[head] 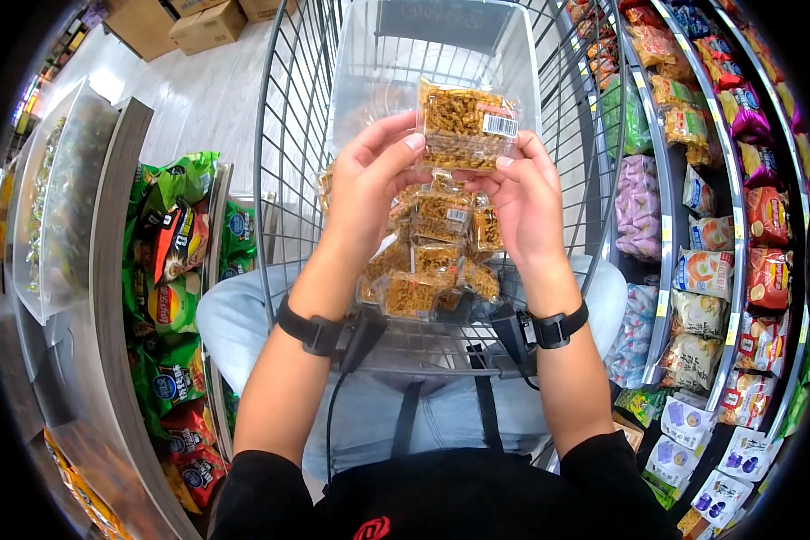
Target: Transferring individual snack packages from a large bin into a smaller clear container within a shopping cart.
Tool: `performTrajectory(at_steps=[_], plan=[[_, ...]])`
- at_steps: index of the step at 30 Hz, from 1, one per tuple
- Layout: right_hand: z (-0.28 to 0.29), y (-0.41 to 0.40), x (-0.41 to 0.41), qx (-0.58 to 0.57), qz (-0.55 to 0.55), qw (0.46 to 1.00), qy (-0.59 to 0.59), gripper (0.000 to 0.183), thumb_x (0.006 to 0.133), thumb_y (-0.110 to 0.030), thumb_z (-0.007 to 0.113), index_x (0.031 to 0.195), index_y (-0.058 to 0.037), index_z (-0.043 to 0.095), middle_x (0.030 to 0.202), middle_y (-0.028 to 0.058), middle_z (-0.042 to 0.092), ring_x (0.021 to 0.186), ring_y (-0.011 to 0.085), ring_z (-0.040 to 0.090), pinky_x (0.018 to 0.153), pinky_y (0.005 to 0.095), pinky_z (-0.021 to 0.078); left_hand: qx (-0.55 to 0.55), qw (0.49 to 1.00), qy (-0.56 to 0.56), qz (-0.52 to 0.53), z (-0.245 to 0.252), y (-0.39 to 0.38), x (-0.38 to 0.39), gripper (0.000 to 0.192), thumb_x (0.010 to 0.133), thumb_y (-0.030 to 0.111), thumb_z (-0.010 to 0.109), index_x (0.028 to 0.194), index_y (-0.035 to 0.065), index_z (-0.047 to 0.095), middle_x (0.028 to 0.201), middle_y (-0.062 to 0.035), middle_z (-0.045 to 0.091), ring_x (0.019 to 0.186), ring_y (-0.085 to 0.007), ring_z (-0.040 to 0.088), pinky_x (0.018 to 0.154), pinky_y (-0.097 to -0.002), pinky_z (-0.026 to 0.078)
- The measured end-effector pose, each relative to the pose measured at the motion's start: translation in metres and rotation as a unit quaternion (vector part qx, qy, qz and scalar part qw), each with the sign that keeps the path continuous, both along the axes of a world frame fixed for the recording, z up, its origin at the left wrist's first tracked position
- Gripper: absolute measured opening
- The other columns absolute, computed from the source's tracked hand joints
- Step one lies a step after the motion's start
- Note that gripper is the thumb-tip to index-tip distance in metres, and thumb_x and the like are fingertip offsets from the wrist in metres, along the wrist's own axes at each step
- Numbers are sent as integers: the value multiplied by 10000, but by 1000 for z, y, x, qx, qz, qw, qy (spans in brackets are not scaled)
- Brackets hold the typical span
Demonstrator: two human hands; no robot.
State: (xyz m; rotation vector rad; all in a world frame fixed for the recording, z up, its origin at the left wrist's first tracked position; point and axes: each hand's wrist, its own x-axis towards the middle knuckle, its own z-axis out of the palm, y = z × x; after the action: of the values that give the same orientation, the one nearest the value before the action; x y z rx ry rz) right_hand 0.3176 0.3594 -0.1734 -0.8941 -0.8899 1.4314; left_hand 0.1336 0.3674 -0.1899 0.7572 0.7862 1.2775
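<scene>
A clear plastic packet of brown crunchy snack pieces (466, 125) is held up between my two hands, its barcode label facing me. My left hand (381, 169) grips its left edge with the thumb in front. On the right edge, my right hand (523, 182) pinches the lower corner. Beneath both hands, several similar snack packets (439, 216) are heaped in the near part of a wire shopping cart (265, 135). At the cart's far end is a translucent plastic bin (347, 74); the raised packet overlaps it in view. Black straps circle both my wrists.
Shelves of bagged snacks (705, 270) run along the right side. To the left stand a rack of green and red chip bags (172, 385) and a clear bin (61, 202) with small wrapped items. Cardboard boxes (206, 28) rest on the floor at the upper left.
</scene>
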Motion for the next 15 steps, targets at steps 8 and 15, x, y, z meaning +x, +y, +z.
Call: performTrajectory(at_steps=[8,15], plan=[[1,-2,2,32,15,999,32,187,911,-81,549,1079,-22,492,1069,176,675,861,295,725,738,338,575,25,999,-33,-9,0,0,-2,400,964,153,616,1317,-29,572,1160,-104,674,978,-141,638,793,-305,532],[1,-3,2,50,32,997,52,210,916,-124,584,1082,-34,492,1076,159,676,851,281,717,731,325,560,44,998,-42,-25,0,0,-5,404,991,177,561,1342,-23,545,1183,-96,673,973,-136,641,765,-300,520]])
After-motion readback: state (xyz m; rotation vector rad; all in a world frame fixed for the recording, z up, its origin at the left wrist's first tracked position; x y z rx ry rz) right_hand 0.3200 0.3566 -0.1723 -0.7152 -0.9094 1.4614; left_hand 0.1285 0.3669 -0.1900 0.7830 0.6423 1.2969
